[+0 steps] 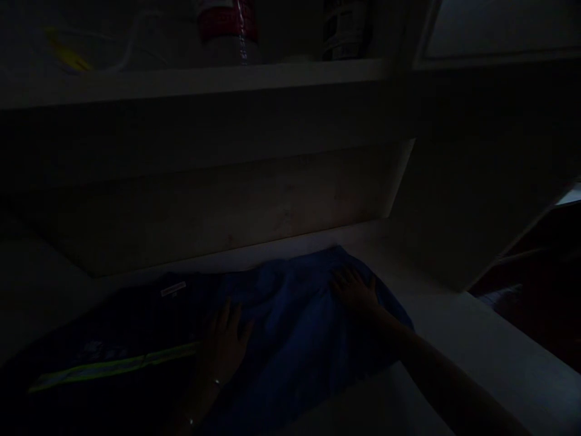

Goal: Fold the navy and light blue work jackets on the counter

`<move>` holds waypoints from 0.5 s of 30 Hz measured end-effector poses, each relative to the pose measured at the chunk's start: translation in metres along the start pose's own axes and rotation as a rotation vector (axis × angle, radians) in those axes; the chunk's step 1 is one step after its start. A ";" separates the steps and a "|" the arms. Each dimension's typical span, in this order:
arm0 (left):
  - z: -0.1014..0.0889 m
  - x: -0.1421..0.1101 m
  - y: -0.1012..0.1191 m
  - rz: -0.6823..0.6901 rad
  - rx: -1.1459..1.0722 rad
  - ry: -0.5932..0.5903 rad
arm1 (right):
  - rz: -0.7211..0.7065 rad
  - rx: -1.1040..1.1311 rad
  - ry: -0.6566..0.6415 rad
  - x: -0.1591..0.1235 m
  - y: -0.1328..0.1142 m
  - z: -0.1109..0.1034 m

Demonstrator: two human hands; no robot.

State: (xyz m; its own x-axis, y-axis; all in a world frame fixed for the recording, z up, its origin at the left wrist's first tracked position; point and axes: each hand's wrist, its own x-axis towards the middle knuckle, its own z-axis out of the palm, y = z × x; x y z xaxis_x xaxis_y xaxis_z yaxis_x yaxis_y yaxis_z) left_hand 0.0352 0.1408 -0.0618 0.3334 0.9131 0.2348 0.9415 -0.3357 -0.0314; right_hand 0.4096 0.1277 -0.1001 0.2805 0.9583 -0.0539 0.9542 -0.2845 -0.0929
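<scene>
In very dim light, a dark blue work garment (pixel 290 339) lies spread over a pale surface. Its left part carries a yellow-green reflective strip (pixel 118 366) and, higher up, a small light label (pixel 173 289). I cannot tell whether the brighter blue right part is the same piece of clothing. My left hand (pixel 226 342) rests on the middle of the cloth, fingers spread, with a bracelet at the wrist. Farther right, my right hand (pixel 356 295) lies flat near the cloth's upper right corner, fingers apart. Neither hand grips the fabric.
Above the cloth runs a shelf (pixel 204 83) bearing a red-labelled bottle (pixel 228 24), a dark container (pixel 344 30) and a yellow item (pixel 68 54) by a white cord. A panel (pixel 436 181) bounds the pale surface (pixel 481 345) on the right.
</scene>
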 end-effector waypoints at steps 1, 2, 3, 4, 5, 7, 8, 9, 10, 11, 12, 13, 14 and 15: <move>-0.004 0.004 0.007 0.001 -0.004 -0.004 | 0.010 -0.002 -0.011 0.003 0.010 -0.002; -0.006 0.007 0.014 0.004 -0.008 -0.016 | 0.022 -0.002 -0.021 0.006 0.021 -0.003; -0.007 0.010 0.020 0.012 -0.011 -0.033 | 0.037 0.001 -0.030 0.009 0.032 -0.004; -0.007 0.013 0.026 0.028 -0.014 -0.050 | 0.050 0.000 -0.037 0.011 0.043 -0.005; -0.005 0.016 0.032 0.051 -0.020 -0.063 | 0.052 -0.004 -0.046 0.014 0.055 -0.005; -0.002 0.022 0.045 0.107 -0.051 -0.072 | 0.039 -0.016 -0.059 0.018 0.078 -0.007; -0.001 0.027 0.053 0.138 -0.081 -0.067 | 0.029 -0.020 -0.055 0.021 0.090 -0.009; 0.000 0.032 0.062 0.174 -0.120 -0.062 | 0.021 -0.021 -0.045 0.023 0.102 -0.010; 0.000 0.038 0.073 0.215 -0.169 -0.055 | 0.019 -0.021 -0.035 0.025 0.115 -0.011; 0.001 0.046 0.084 0.260 -0.221 -0.042 | 0.015 -0.027 -0.026 0.026 0.127 -0.012; 0.001 0.054 0.097 0.309 -0.273 -0.028 | 0.009 -0.042 -0.024 0.028 0.140 -0.012; 0.002 0.064 0.110 0.362 -0.318 -0.010 | 0.003 -0.066 -0.030 0.029 0.152 -0.012; 0.005 0.076 0.123 0.412 -0.350 0.005 | -0.002 -0.090 -0.043 0.030 0.164 -0.011; 0.009 0.088 0.135 0.454 -0.363 0.018 | -0.008 -0.109 -0.051 0.031 0.174 -0.010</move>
State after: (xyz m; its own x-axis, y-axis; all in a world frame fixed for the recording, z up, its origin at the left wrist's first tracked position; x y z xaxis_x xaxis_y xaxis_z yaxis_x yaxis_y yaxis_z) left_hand 0.1917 0.1775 -0.0537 0.6955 0.6564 0.2922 0.6260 -0.7532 0.2019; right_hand 0.5855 0.1085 -0.1076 0.2694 0.9573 -0.1047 0.9629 -0.2693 0.0152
